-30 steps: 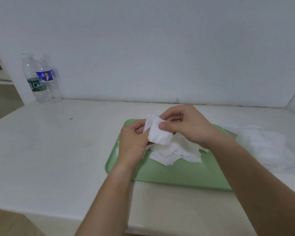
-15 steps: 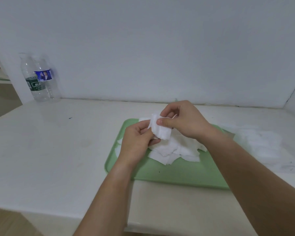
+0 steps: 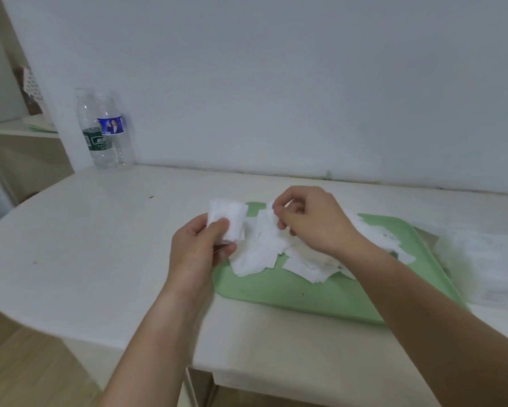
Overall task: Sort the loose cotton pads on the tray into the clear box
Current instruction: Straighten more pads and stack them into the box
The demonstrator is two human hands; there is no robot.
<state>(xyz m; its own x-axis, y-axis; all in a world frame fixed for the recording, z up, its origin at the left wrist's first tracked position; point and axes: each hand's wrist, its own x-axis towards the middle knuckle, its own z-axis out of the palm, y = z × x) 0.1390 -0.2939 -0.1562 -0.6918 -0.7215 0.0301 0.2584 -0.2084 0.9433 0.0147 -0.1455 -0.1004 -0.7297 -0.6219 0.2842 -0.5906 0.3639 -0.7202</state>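
Note:
A heap of loose white cotton pads (image 3: 276,251) lies on a pale green tray (image 3: 320,292) in the middle of the white table. My left hand (image 3: 201,245) holds a small stack of pads (image 3: 227,218) upright, just past the tray's left edge. My right hand (image 3: 311,221) hovers over the heap with fingers curled, pinching the top edge of one pad (image 3: 271,212). A clear box (image 3: 481,259) shows faintly to the right of the tray, with white pads inside.
Two clear plastic water bottles (image 3: 103,133) stand at the back left against the wall. A shelf unit (image 3: 18,127) sits beyond the table's left end. The table's front edge (image 3: 129,345) runs below my forearms.
The hands have parted: the left one keeps the stack and has shifted left, the right one has moved onto the heap and pinched a pad. The camera view has swung left.

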